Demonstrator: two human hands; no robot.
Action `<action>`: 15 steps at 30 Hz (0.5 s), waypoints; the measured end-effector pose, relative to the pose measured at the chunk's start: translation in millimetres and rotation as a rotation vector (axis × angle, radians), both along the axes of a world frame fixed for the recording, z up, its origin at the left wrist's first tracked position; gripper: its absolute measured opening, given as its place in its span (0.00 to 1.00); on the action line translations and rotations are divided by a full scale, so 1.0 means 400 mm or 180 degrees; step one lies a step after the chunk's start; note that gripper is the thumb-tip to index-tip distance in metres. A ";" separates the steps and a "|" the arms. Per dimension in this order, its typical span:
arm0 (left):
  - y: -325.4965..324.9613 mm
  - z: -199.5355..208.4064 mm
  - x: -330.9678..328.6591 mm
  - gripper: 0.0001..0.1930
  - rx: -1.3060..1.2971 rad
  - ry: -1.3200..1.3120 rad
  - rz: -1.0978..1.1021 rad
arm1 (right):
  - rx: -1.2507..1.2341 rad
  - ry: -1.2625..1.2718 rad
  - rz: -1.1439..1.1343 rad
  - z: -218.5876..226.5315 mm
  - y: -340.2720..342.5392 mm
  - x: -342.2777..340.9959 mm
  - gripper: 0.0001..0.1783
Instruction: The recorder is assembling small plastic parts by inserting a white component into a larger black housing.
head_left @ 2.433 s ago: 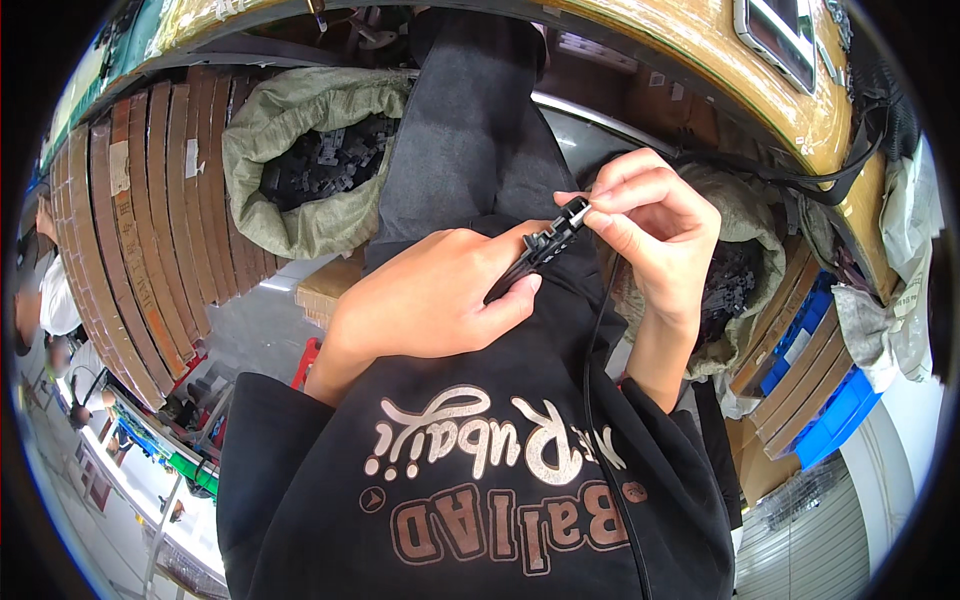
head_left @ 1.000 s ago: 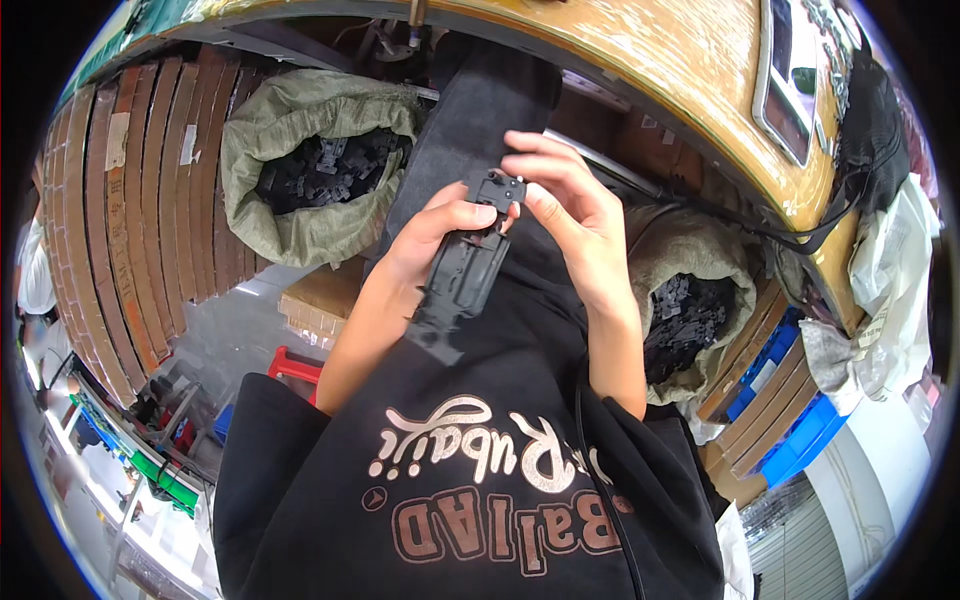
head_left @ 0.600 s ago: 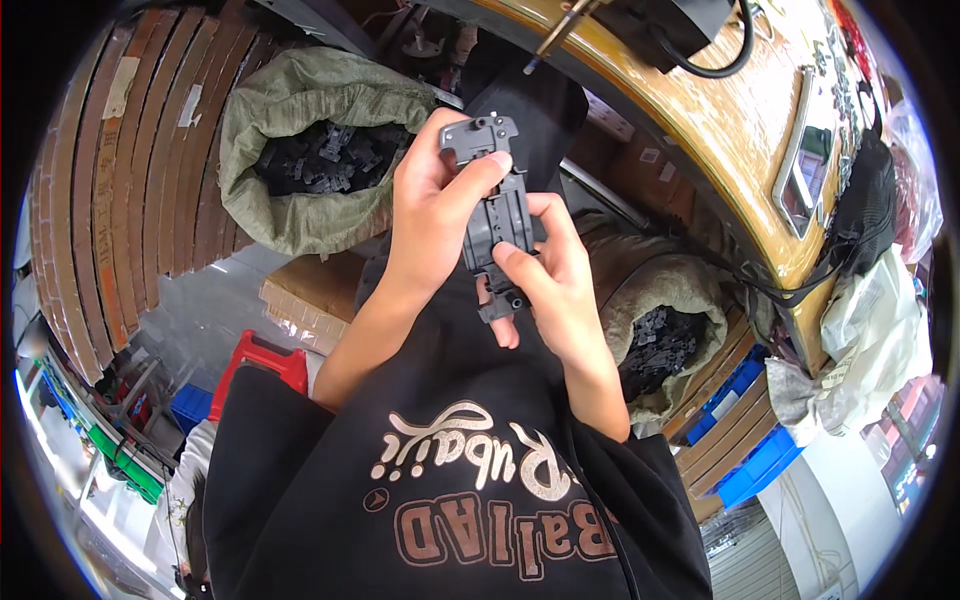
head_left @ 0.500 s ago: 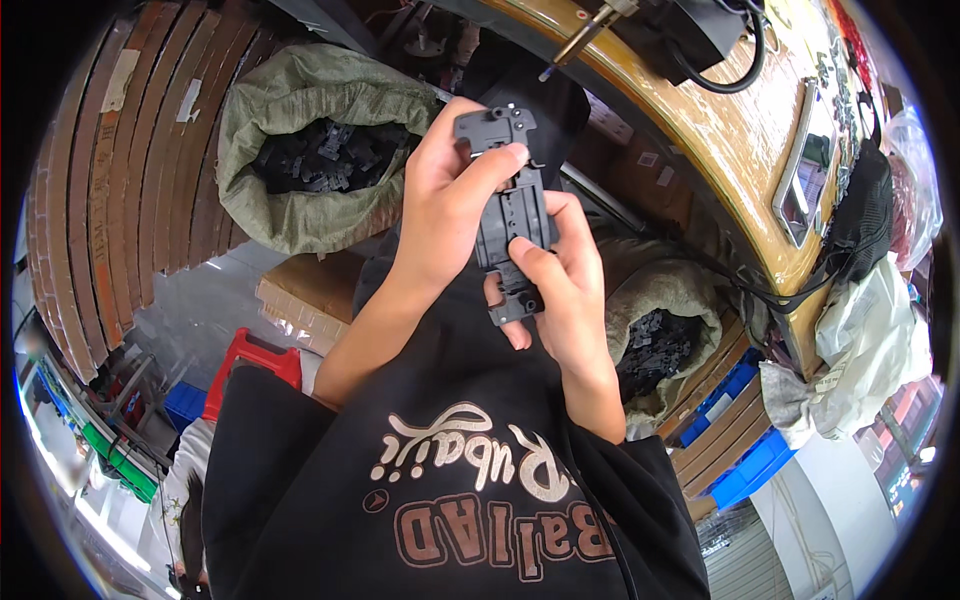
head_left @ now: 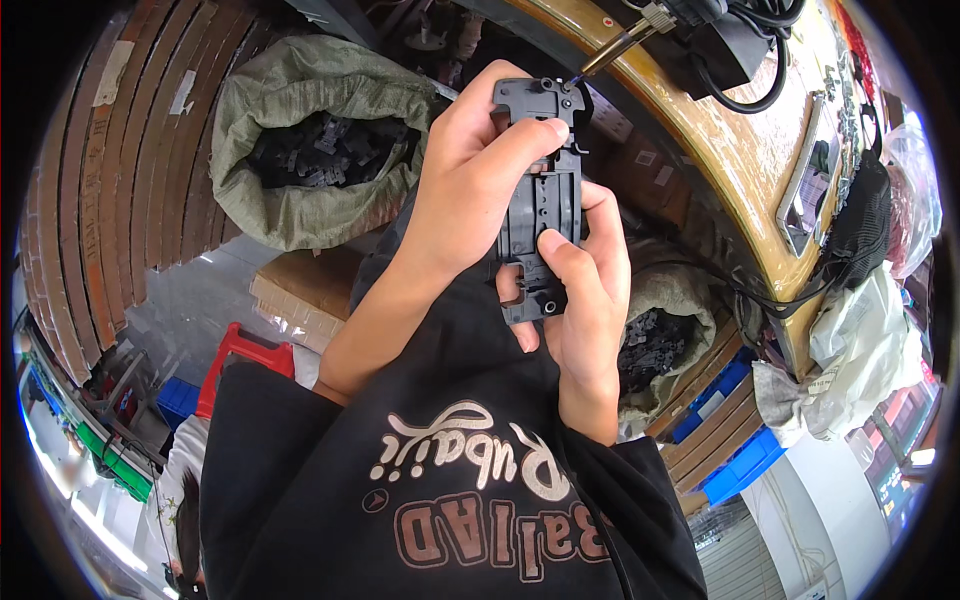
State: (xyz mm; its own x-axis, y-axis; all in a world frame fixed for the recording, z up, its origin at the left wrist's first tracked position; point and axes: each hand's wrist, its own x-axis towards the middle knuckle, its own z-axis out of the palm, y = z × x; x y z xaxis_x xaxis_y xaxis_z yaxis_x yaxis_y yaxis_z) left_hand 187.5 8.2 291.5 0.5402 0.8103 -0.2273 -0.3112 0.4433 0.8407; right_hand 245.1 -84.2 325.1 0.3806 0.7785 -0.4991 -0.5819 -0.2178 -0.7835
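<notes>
A long black moulded plastic part (head_left: 543, 205) with ribs, small posts and notched ends is held tilted slightly in front of my body. My left hand (head_left: 470, 165) is closed round its upper left side, the thumb lying across its face. Lower down, my right hand (head_left: 588, 275) grips the right edge, its thumb pressed on the face and fingers behind. At the part's upper end, the thin tip of a metal rod tool (head_left: 622, 42) is close to a small post; whether it touches, I cannot tell. What is behind the part is hidden.
A woven sack (head_left: 230, 165) of black plastic pieces stands left, another sack (head_left: 690, 310) at right. Stacked brown boards (head_left: 110, 180) line the far left. The wooden bench (head_left: 740, 190) curves along the right, with a black device and cable (head_left: 745, 70) on it. A red stool (head_left: 240, 350) stands lower left.
Both hands have moved right and slightly up with the plastic part, bringing its upper end up to the rod tool's tip. The grip looks the same.
</notes>
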 end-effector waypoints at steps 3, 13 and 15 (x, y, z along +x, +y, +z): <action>0.004 -0.001 0.001 0.04 0.0027 -0.0021 -0.0006 | 0.0021 -0.0023 0.0020 -0.003 0.001 0.000 0.14; 0.012 -0.022 0.003 0.04 0.0142 -0.0020 0.0003 | 0.0086 -0.0002 0.0109 -0.027 0.003 0.005 0.14; 0.015 -0.024 0.004 0.04 0.0133 0.0001 -0.0008 | 0.0106 0.0019 0.0120 -0.028 0.006 0.008 0.14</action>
